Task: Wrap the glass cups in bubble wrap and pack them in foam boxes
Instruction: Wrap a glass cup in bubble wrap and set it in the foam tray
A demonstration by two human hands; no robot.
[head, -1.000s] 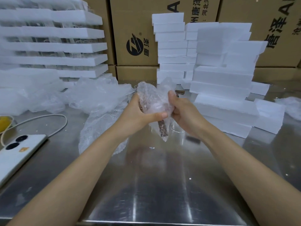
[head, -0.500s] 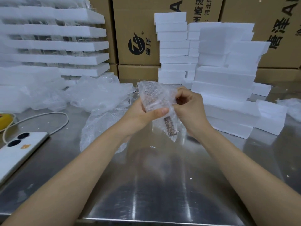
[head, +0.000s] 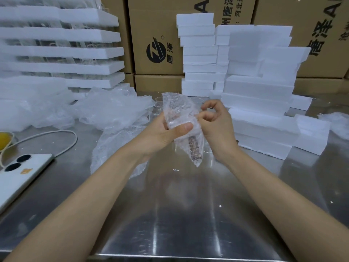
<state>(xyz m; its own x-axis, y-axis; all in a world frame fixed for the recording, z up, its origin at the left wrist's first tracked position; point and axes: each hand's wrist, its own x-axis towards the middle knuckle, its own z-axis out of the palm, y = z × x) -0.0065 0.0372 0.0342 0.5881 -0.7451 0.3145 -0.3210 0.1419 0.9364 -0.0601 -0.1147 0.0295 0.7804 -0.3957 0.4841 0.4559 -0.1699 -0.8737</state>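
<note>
The left hand [head: 162,131] grips a translucent bubble-wrap bundle [head: 179,112] from the left, its thumb [head: 184,127] pressed flat across the front and the fingers hidden behind; the right hand [head: 217,127] meets it from the other side, fingers tightly curled and pinching the wrap's right edge; the bundle is held upright in the air above the brushed steel table [head: 179,214], between the two hands, its lower end tapering to a loose tail through which a brownish speckled patch shows; what sits inside the wrap cannot be made out plainly; just behind the bundle, clear glass cups [head: 153,115] stand unwrapped on the table; to the left lie loose sheets of clear bubble wrap [head: 113,108], crumpled and overlapping; to the right, near the right hand, white foam blocks [head: 260,91] are piled in uneven stacks; at the far left rises a stack of white foam trays [head: 62,52] with glassware showing between the layers; brown cardboard cartons [head: 156,25] printed in black line the back; at the near left edge a white phone [head: 20,173] lies camera-side up, beside a white cable [head: 56,135] and a yellow object [head: 3,138] cut off by the frame.
</note>
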